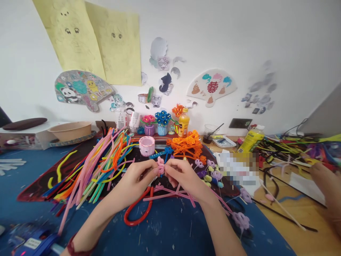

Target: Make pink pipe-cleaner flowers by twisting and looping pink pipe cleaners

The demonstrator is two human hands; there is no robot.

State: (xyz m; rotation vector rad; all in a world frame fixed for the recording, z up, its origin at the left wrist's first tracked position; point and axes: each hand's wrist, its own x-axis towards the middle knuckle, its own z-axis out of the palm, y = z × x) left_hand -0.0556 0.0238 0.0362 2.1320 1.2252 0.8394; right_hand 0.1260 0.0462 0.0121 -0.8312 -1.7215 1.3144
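My left hand and my right hand meet over the dark mat, both pinched on a small pink pipe-cleaner flower held between the fingertips. Loose pink pipe cleaners lie on the mat just under my right hand. A red loop, seemingly scissor handles, rests below my left wrist. A big heap of coloured pipe cleaners fans out to the left of my left hand.
A pink woven cup, an orange flower pile, small finished flowers, a yellow bottle and potted flowers stand behind. A glue gun lies at the lower left. Another person's hand is at the right edge.
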